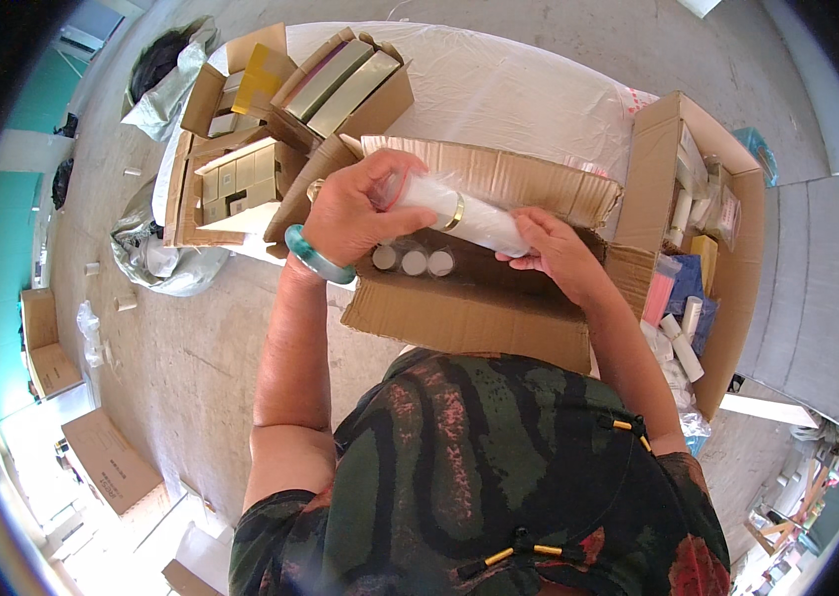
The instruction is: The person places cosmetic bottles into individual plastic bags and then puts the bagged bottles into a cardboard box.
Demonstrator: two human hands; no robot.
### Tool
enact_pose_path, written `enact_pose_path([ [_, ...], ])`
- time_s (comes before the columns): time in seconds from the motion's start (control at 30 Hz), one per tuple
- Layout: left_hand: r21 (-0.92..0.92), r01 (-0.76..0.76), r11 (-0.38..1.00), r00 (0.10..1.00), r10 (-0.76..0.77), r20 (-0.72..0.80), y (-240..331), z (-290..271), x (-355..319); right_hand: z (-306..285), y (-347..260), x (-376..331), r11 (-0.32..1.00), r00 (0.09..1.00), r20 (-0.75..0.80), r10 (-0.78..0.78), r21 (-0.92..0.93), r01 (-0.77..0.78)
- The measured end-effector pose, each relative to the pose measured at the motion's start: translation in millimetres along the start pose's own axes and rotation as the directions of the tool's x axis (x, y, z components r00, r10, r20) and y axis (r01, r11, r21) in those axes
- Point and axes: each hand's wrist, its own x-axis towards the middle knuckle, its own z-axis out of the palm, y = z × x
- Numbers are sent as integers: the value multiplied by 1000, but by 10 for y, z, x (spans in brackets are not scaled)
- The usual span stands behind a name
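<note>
- One white tube (487,224), with one gold band (456,212), is held above the open box (469,316), nearer its far edge.
- The left hand (378,204) wraps one end; the right hand's (557,250) fingers grip the other, presumably for steadiness.
- Three white discs (415,262) sit grouped near the box's left end, perhaps saving room.
</note>
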Motion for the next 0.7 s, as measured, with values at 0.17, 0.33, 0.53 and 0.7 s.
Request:
enact_pose_path([
  [0.17, 259, 15, 966, 1000, -13, -7, -183, -1, 55, 13, 263, 270, 971, 998, 15, -67, -230, 69],
  [0.33, 553, -87, 828, 994, 108, -5, -522, 102, 80, 50, 473, 497, 880, 992, 91, 84, -474, -31],
  [0.53, 814, -45, 579, 992, -72, 106, -975, 258, 113, 156, 773, 679, 637, 943, 327, 54, -739, 220],
  [0.7, 894, -99, 438, 971, -153, 183, -1427, 348, 152, 243, 895, 766, 618, 927, 354, 127, -759, 205],
])
